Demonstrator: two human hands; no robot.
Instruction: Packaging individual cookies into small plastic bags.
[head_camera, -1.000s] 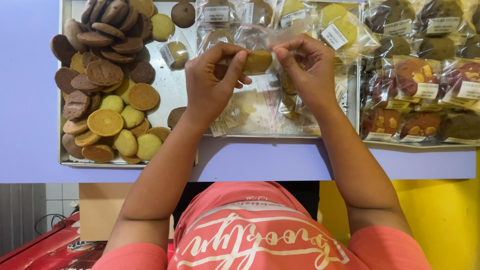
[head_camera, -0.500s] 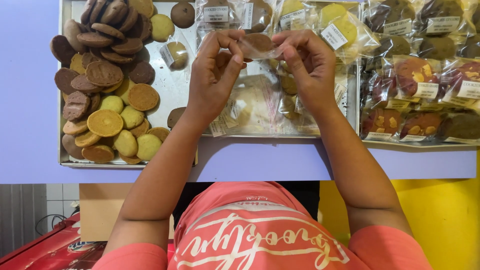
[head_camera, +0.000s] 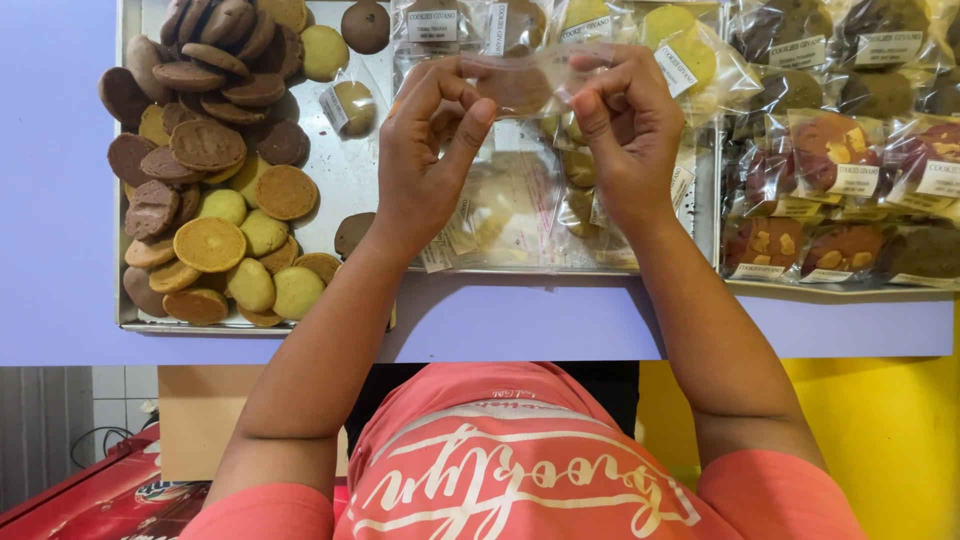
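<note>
The small clear plastic bag with a brown cookie inside (head_camera: 520, 85) was the piece in hand, held up above the large silver metal tray (head_camera: 345, 190) that sat on the pale lilac counter (head_camera: 60, 200). Judged from how things lay, the work was well along but far from finished: many cookies were already bagged and labelled, filling the tray of wrapped dark and reddish cookies (head_camera: 840, 160) on the right and lying in a loose heap of clear wrapped packets (head_camera: 510, 215) in the middle, while a big pile of bare brown, yellow and pale green round cookies (head_camera: 205, 170) on the left side of the silver tray remained unwrapped. The bag being handled appeared filled, with its top edge seemingly not yet closed, though the clear film made that hard to tell. The left hand (head_camera: 430, 165) was curled nearly closed, its thumb and forefinger pinching the bag's left end, the other fingers folded loosely. The right hand (head_camera: 625, 140) was likewise curled, its fingertips gripping the bag's right end. The bag stretched straight between the two hands, touching both, raised over the heap of packets and just in front of the wrapped yellow cookies (head_camera: 680, 45) at the tray's far edge.
</note>
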